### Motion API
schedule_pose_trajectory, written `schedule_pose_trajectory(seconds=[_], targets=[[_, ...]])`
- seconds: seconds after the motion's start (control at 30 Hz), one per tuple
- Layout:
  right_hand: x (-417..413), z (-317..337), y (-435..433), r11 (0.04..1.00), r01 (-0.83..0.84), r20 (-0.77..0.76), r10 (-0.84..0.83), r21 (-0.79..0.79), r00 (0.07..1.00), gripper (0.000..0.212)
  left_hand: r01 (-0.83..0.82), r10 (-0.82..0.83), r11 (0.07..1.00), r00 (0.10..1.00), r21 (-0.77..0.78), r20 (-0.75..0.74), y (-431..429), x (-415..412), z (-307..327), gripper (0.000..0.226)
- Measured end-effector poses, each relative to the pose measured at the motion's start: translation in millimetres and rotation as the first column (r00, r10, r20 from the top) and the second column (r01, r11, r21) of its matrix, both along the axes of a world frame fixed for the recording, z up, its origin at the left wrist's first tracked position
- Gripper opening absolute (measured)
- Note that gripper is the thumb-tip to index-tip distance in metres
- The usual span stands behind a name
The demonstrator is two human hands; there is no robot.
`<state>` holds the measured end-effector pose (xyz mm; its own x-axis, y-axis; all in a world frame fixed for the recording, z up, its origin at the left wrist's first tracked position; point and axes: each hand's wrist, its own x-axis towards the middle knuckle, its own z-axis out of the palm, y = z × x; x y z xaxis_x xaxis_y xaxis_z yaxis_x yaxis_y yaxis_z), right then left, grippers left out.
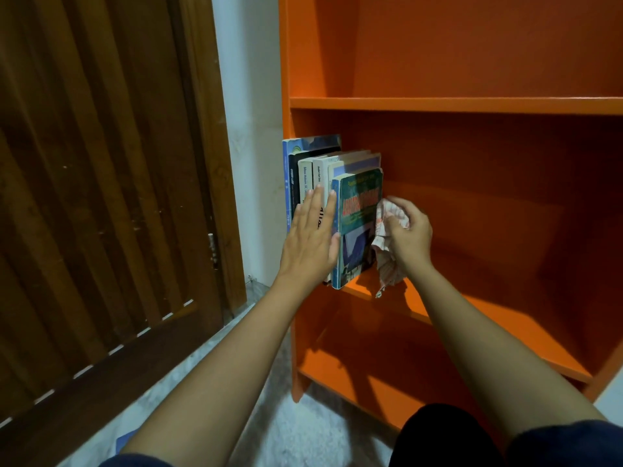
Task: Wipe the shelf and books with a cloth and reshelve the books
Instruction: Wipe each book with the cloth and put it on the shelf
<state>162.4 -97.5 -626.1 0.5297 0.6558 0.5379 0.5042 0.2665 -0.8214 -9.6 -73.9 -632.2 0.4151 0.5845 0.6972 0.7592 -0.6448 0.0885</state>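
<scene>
**Several books upright, cloth on the end cover**

Several books stand in a row at the left end of the middle shelf, hard against the orange side panel, so reshelving looks mostly done. My left hand lies flat on the spines, fingers straight and close together, bracing the row. My right hand has its fingers curled round the bunched checked cloth, pressing it to the cover of the green book at the end of the row; a tail of cloth hangs past the shelf edge. I'd say I'm wiping that last cover.

Whether the boards have been wiped I can't tell: the upper shelf and bottom shelf show bare orange with no visible dust. To the left are a pale wall, a dark slatted wooden door and a speckled grey floor.
</scene>
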Motion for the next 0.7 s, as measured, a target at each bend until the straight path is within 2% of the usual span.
schedule_pose_trajectory(seconds=[0.13,0.23,0.33,0.43,0.53,0.6,0.7], targets=[[-25.0,40.4,-12.1,0.976,0.047,0.072,-0.064,0.213,0.995,0.026,0.013,-0.012,1.0,0.998,-0.006,0.054,-5.9,-33.5,23.4,0.056],[-60.2,67.3,-15.2,0.936,-0.009,0.136,-0.042,0.353,0.99,0.023,0.014,-0.013,1.0,0.996,-0.004,0.088,-7.0,-69.5,37.2,0.047],[-106.1,80.4,-11.4,0.909,-0.11,0.217,0.022,0.401,0.976,0.022,-0.053,0.058,0.998,0.992,-0.043,0.11,-0.5,-112.8,34.3,0.043],[-155.7,66.6,5.6,0.891,-0.232,0.293,0.119,0.389,0.949,0.022,-0.156,0.177,0.977,0.974,-0.145,0.141,8.2,-161.0,10.0,0.041],[-205.2,25.3,28.5,0.893,-0.352,0.323,0.258,0.28,0.91,0.021,-0.252,0.302,0.926,0.941,-0.28,0.152,15.6,-212.2,-38.5,0.04],[-235.2,-16.6,46.8,0.889,-0.442,0.292,0.395,0.118,0.871,0.02,-0.304,0.385,0.868,0.911,-0.394,0.145,21.1,-247.5,-83.5,0.039],[-275.8,-98.5,74.2,0.828,-0.531,0.197,0.559,-0.18,0.805,0.024,-0.351,0.501,0.734,0.857,-0.582,0.115,26.5,-295.5,-159.8,0.036]])
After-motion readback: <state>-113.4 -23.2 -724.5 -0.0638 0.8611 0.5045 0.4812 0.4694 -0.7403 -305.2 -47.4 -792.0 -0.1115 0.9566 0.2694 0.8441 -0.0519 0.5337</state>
